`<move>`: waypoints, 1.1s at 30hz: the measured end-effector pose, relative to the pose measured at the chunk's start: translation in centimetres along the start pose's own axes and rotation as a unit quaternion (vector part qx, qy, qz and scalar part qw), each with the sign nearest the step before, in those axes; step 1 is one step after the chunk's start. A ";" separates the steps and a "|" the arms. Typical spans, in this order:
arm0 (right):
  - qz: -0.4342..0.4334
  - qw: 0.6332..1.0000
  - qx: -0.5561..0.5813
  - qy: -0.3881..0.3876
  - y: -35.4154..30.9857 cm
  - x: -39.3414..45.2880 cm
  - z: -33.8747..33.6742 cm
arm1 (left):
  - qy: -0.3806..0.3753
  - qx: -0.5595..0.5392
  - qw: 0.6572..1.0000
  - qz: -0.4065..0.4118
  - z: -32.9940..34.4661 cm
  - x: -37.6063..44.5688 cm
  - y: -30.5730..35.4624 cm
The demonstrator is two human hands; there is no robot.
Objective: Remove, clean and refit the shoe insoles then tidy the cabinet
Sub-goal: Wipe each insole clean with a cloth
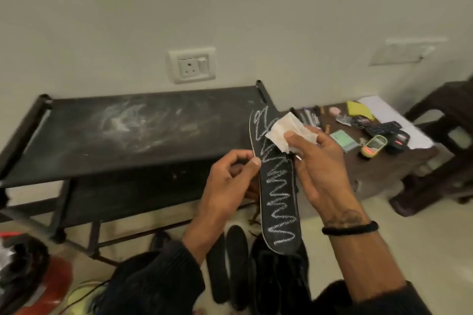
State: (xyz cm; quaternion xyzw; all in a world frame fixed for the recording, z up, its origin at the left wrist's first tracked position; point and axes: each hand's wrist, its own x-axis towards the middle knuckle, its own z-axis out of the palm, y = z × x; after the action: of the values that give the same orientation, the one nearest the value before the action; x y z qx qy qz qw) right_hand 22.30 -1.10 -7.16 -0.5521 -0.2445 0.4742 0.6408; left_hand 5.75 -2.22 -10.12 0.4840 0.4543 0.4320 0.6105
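While left hand [231, 174] grips, tissue [289, 133] (crumpled) rubs insole [279, 186].

- Insole [277, 186]: matt black, looks like foam or fabric, white zigzag stitching or chalky squiggle down the length, pale thin edge.
- Wipe [288, 133]: soft white tissue or thin cloth, crumpled, a bit see-through.
- Shoe rack [122, 130]: black, matt top, dusty with whitish smears, frame looks like painted metal tubes.
- Spare insoles [230, 263] on the floor: same dull black, no shine.
- Wristband [350, 228]: black, braided or corded texture.
- Sleeves [158, 281]: dark ribbed knit.
- Low table [384, 166]: dark brown, wood-look, smooth.
- Wall socket [192, 64]: glossy white plastic.
- Wall [230, 7]: plain matt paint.
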 end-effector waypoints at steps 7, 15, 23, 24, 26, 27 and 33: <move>-0.020 0.986 -0.092 0.137 -4.0 -1.0 -9.0 | -0.104 0.008 0.994 -0.041 9.3 0.8 -1.8; 0.068 0.974 -0.078 0.204 -2.8 1.2 -16.3 | -0.109 0.081 0.972 -0.192 14.1 4.0 -7.9; 0.083 0.967 -0.095 0.221 3.7 9.4 -18.9 | -0.109 0.200 0.956 -0.186 17.2 12.5 -10.2; 0.083 0.966 -0.094 0.228 4.4 10.3 -18.9 | -0.094 0.192 0.958 -0.193 17.3 13.3 -10.6; 0.081 0.963 -0.080 0.244 5.3 11.9 -18.7 | -0.066 0.183 0.958 -0.211 17.2 14.3 -11.4; 0.075 0.962 -0.077 0.251 5.7 12.5 -18.5 | -0.058 0.189 0.956 -0.216 17.2 14.5 -11.6; 0.057 0.968 -0.106 0.221 7.4 13.8 -17.7 | -0.149 0.380 0.895 -0.178 17.5 13.1 -10.2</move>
State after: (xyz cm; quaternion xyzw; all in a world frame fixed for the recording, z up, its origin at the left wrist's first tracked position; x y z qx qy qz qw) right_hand 40.54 2.17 -21.77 -0.7213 -0.1138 0.3470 0.5885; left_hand 26.49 5.34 -19.82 0.6492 0.5660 0.0333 0.5070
